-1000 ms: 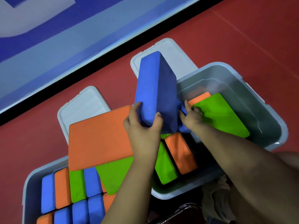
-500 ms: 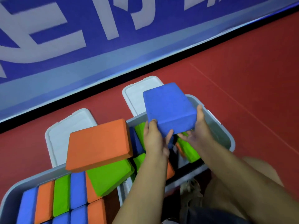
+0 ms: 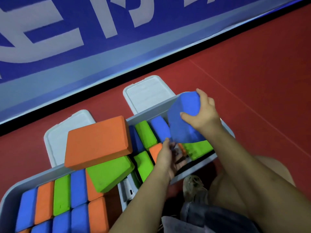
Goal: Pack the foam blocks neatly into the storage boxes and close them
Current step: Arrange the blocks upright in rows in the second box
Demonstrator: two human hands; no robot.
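1. Holding: my right hand (image 3: 204,113) has its grip clamped on a blue foam block (image 3: 184,118), tilted above the right storage box (image 3: 193,172), right of centre.
2. Left hand (image 3: 166,158) reaches into that box among green and orange blocks; blurred, so I cannot tell its grip.
3. Advice: I would clear a gap first, then lower the block on edge alongside its neighbours.
4. Left storage box (image 3: 10,190), lower left: packed rows, with a large orange block (image 3: 97,142) loose on top.
5. Surroundings: red floor (image 3: 252,64); two white lids (image 3: 148,95) behind; blue lettered banner (image 3: 84,31) across the top.
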